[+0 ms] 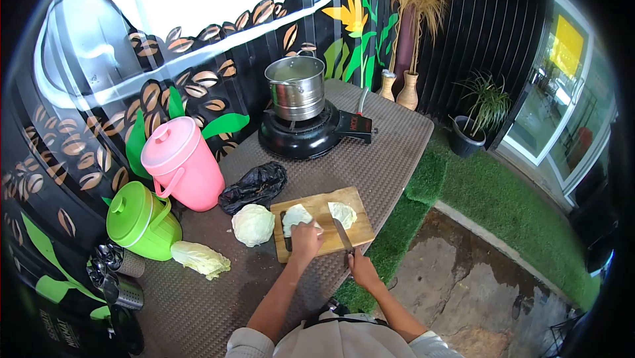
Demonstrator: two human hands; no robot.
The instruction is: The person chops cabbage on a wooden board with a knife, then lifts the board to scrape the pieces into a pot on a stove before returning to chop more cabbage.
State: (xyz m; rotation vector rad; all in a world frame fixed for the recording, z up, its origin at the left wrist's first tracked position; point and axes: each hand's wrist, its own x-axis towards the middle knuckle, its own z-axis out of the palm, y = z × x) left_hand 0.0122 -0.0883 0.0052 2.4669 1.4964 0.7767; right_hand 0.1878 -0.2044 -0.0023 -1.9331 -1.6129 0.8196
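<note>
A wooden cutting board (pixel 322 200) lies near the table's front edge. My left hand (pixel 307 239) is closed on a pale cabbage piece (pixel 297 215) at the board's left side, its fingertips partly hidden. My right hand (pixel 363 269) grips a knife (pixel 342 233) by its handle, past the board's front edge. The blade slants up and left over the board, its tip close to a second cut cabbage piece (pixel 343 217). Left of the board sits a round cabbage (pixel 253 225).
A crumpled black plastic bag (pixel 254 186) lies behind the cabbage. Napa cabbage (pixel 201 259) rests farther left, near a green jug (pixel 142 222) and a pink jug (pixel 188 163). A steel pot (pixel 296 96) stands on a black stove (pixel 297 138) at the back.
</note>
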